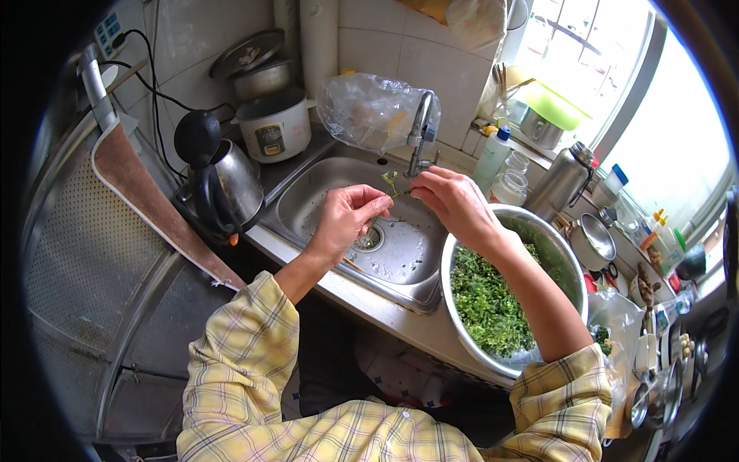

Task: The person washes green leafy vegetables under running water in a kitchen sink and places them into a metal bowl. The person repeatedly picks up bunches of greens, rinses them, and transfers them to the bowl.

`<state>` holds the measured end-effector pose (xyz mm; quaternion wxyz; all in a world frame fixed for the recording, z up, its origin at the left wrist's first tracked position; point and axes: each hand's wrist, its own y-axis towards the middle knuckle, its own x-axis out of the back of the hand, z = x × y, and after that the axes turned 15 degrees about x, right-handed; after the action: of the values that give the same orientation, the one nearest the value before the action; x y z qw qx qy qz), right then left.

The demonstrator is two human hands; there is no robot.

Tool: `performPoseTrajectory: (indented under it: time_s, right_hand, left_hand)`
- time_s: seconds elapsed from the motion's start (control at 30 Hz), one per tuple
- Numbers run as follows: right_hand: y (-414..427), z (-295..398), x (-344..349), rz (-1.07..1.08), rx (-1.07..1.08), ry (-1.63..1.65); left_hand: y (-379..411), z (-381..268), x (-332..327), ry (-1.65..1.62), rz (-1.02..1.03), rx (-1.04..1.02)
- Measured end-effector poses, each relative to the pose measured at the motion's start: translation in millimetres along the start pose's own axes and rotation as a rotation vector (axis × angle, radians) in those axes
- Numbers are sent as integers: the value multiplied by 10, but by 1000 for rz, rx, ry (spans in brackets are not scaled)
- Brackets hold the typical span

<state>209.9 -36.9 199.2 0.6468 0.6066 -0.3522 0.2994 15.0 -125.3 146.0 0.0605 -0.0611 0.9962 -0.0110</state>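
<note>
Over the stainless steel sink (306,190), my left hand (352,218) pinches a thin green sprig (391,183) between thumb and fingertips. My right hand (453,199) meets the same sprig from the other side, its fingertips closed at the stem. Small leaf bits and water drops lie on the sink floor around the drain (372,238). Right of the sink, a large steel basin (545,268) holds a heap of chopped-looking leafy greens (488,300); my right forearm crosses above it and hides part of the heap.
Behind the sink rise the faucet (422,124) and a clear plastic bag (369,110). An electric kettle (234,185) and a rice cooker (274,127) stand to the left. Along the window side are a clear bottle (492,155), glass jars (509,185) and a steel flask (560,179).
</note>
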Motion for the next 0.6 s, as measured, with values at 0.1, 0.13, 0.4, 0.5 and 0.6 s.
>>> performPoseTrajectory:
  time_s: [0.1, 0.13, 0.4, 0.5, 0.6]
  right_hand:
    - [-46, -139, -26, -46, -190, 412]
    - [-72, -201, -46, -91, -284, 554]
    - [-162, -344, 175, -153, -452, 768]
    - [-125, -254, 88, -143, -455, 769]
    - [-81, -172, 42, -110, -427, 703]
  left_hand:
    - [38, 14, 9, 1, 22, 5]
    - [60, 36, 27, 0, 20, 3]
    - [124, 139, 181, -150, -17, 75]
    - [172, 22, 90, -212, 10, 47]
    - [225, -80, -24, -218, 20, 12]
